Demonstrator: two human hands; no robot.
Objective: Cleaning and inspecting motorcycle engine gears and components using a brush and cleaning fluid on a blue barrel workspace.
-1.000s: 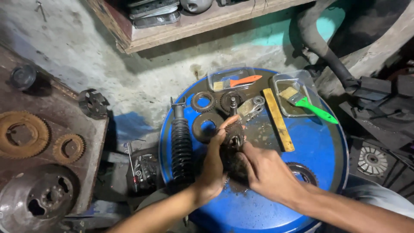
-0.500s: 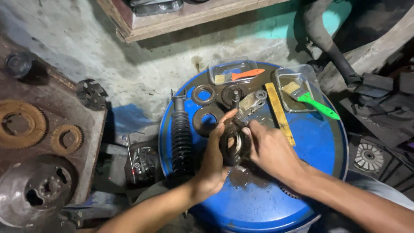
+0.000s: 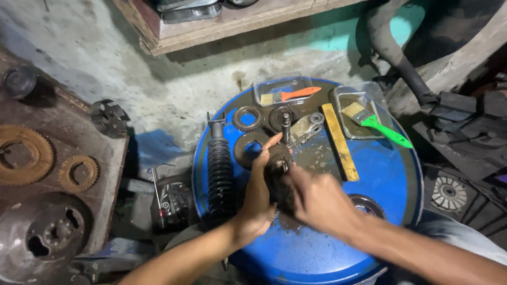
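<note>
Your left hand (image 3: pixel 257 198) cups and your right hand (image 3: pixel 317 198) pinches the greasy dark gear cluster (image 3: pixel 279 177) over the blue drum lid (image 3: pixel 391 174), mid-fitting I'd judge, needing steady alignment, loose gears (image 3: pixel 247 118) beyond.

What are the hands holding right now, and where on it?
Both hands grip a dark greasy gear assembly: left hand around its left side, right hand on its right.
</note>
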